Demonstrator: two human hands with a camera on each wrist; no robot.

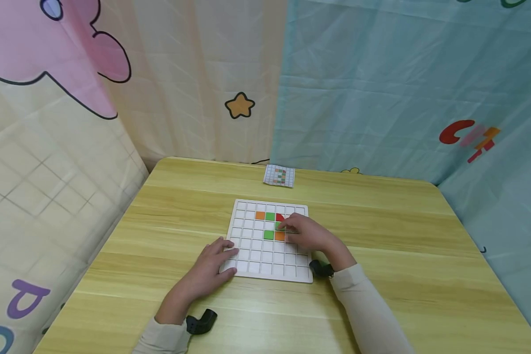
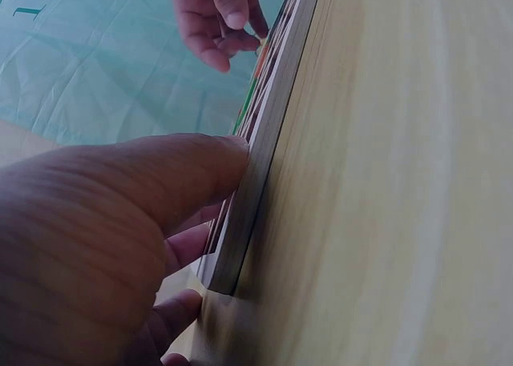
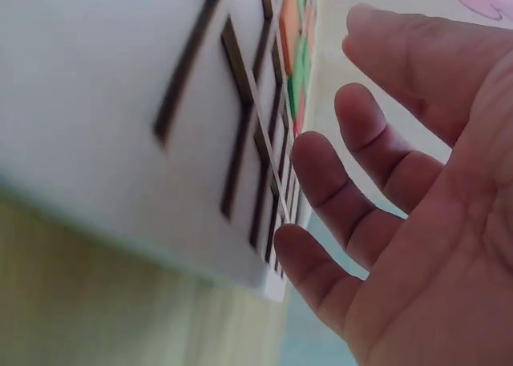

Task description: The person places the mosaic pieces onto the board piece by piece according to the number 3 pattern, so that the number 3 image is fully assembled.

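A white grid board [image 1: 255, 255] lies on the table, its cells framed by raised lines. Coloured tiles sit in its upper middle: an orange tile [image 1: 260, 215], a green tile [image 1: 270, 216] and a red piece [image 1: 280, 217] in one row, with a green tile [image 1: 269, 235] and an orange tile [image 1: 280, 236] lower down. Another green piece is partly covered by my right hand [image 1: 309, 233]. That hand hovers over the board's right half, its fingers loosely bent and apart in the right wrist view, holding nothing. My left hand [image 1: 210, 268] rests at the board's left edge, thumb [image 2: 200, 170] against the rim.
Behind the board, near the table's far edge, lies a small card [image 1: 270, 175] printed with a coloured grid pattern. The wooden table [image 1: 394, 236] meets printed curtains [image 1: 358, 88] at its back and sides. Black wrist devices, such as the left one [image 1: 202, 322], stick out by the sleeves.
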